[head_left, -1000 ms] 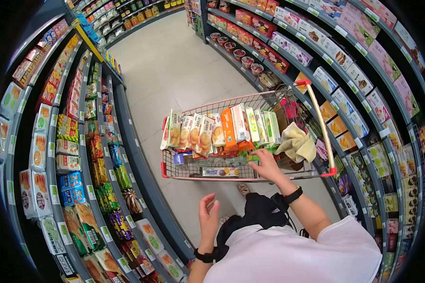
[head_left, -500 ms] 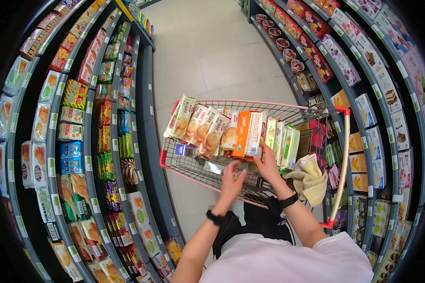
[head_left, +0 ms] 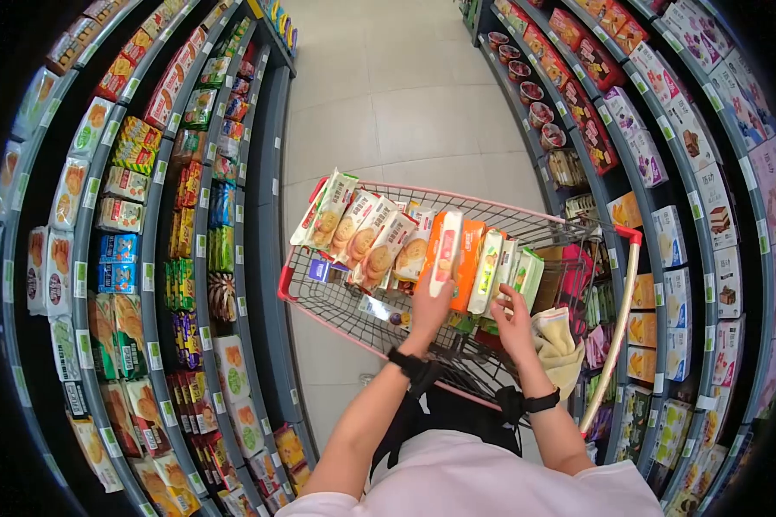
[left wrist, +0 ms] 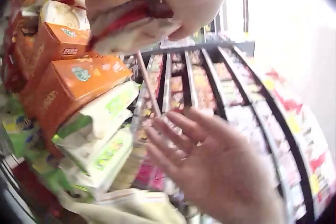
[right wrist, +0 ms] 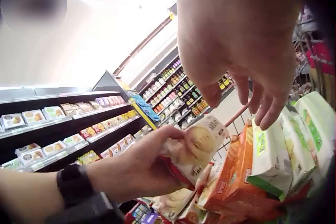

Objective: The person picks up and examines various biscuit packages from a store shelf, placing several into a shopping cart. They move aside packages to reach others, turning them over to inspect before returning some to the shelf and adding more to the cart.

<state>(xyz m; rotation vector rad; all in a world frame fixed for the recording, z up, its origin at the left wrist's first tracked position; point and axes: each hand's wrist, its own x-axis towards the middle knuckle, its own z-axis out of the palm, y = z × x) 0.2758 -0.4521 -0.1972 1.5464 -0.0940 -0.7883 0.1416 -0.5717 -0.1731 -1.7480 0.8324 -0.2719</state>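
My left hand (head_left: 431,312) grips a white and red biscuit pack (head_left: 446,256) by its near end, above the row of packs in the cart. In the right wrist view the left hand (right wrist: 149,161) has its fingers round that pack (right wrist: 197,148), which shows a round biscuit picture. Orange boxes (head_left: 468,263) stand beside it. My right hand (head_left: 515,327) is held with fingers spread near the white and green packs (head_left: 489,271); in the left wrist view the palm of the right hand (left wrist: 215,166) shows, holding nothing.
The wire cart (head_left: 353,317) holds several upright packs and a blue box (head_left: 320,270). A beige cloth (head_left: 558,351) hangs near the cart's handle (head_left: 616,332). Stocked shelves flank the aisle floor (head_left: 388,112) on both sides.
The left hand has moved up to the packs and taken hold of the white and red one. The right hand has drawn away from that pack and moved right.
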